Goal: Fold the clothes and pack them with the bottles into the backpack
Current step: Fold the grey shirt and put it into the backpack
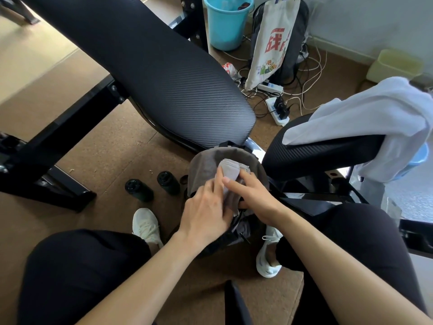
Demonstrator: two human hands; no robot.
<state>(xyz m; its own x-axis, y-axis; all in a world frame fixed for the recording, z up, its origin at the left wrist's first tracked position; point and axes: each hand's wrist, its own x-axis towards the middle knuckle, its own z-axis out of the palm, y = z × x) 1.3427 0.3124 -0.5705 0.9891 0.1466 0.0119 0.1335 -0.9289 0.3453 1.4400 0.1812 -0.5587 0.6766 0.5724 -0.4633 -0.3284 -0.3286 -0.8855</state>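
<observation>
Grey fabric, folded into a thick pad, is seen at the mouth of the backpack (201,167), just below the centre of the frame. This folded cloth (230,167) is partly sunk into the opening, with its upper end standing clear of the rim. The backpack is stood upright on the cork-brown floor (105,148), between two white shoes (146,225).

The left hand (206,212) is laid flat against the cloth from the left. Its fingers are held straight and close together, and the index fingertip is pressed near the cloth's top edge. The right hand (254,195) is wrapped round the cloth from the right: the thumb is laid across the front and the other fingers are curled behind (their tips are hidden by the fabric).

Two dark bottles (138,190) are stood upright on the floor left of the backpack, near each other but apart, and clear of both hands. A white garment (375,118) is draped over a smaller black pad (316,158) at the right edge of the frame.

A long black padded bench (152,66) is stretched diagonally across the upper left. Beyond it, at top centre, a blue bucket (226,24), a printed tote bag (271,43) and power strips (277,111) with tangled cables are set on the floor.
</observation>
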